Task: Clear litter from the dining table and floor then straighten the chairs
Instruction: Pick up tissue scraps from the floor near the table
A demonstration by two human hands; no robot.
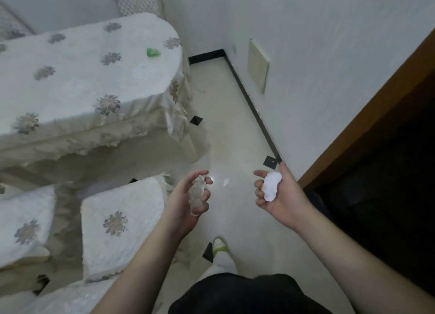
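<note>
My left hand (186, 203) is curled around a crumpled clear plastic wrapper (197, 191), held over the floor beside a chair. My right hand (280, 196) cups a crumpled white paper ball (271, 186), palm turned inward. A small white paper scrap (226, 182) lies on the pale floor between my two hands. A green crumpled piece of litter (153, 53) sits on the dining table (77, 78) near its far right end. The table is covered by a white flowered cloth.
Two chairs with flowered cushions (120, 224) (23, 224) stand at the table's near side. A white wall with a black skirting (254, 111) runs along the right. A brown door frame (367, 116) opens on a dark room. My slippered foot (221, 245) is below.
</note>
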